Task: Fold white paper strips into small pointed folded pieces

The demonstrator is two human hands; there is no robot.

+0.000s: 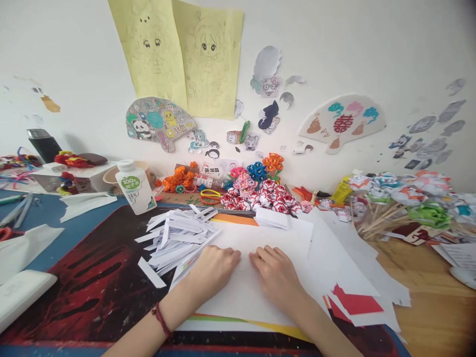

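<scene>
My left hand (219, 265) and my right hand (274, 270) rest close together on a stack of white paper sheets (230, 300), knuckles up and fingers curled inward. Between them shows a narrow gap with faint white paper edges, hard to tell from the sheet below. Whatever the fingertips pinch is hidden. Just beyond my left hand lies a loose heap of folded white paper strips (178, 238). Past my right hand, a small folded piece of white paper (272, 218) sits at the sheet's far edge.
A white bottle (136, 187) stands behind the strips. Red-and-white paper flowers (269, 196) line the wall, with stemmed ones (412, 198) at right. Red paper scraps (357, 303) lie right of my forearm. Scissors (17, 215) and a white case (26, 297) are at left.
</scene>
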